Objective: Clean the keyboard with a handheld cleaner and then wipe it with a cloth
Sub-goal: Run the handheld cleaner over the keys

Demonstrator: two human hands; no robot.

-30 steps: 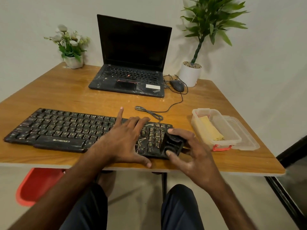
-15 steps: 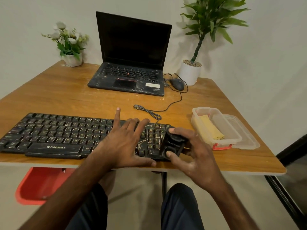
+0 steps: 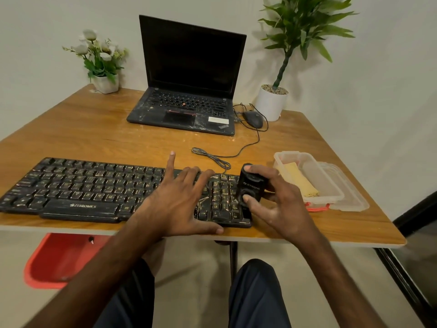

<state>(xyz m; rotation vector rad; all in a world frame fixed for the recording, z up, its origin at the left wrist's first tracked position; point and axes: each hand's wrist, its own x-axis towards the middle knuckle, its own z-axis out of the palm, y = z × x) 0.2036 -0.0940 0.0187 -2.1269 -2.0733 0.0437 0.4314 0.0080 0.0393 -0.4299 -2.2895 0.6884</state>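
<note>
Right fingers clamped on the handheld cleaner: forefinger curled over its far end, thumb pressed on its near end. The cleaner is a small black block held by the right hand at the 3 o'clock end of the keyboard, over the outer column of the number pad; whether it touches the keys cannot be told. A pale logo and a line of writing on its side are too blurred to read. Left fingers straight and spread apart, left hand laid palm down on the keys just at 9 o'clock of the number pad, thumb along the near edge. Keyboard black, keys scuffed pale, "ZEBRONICS" printed below the space bar; it lies along the near edge of the tabletop. At 3 o'clock of the cleaner, a clear container holds a folded yellow cloth. At 12 o'clock, an open laptop, screen dark, white sticker illegible.
</note>
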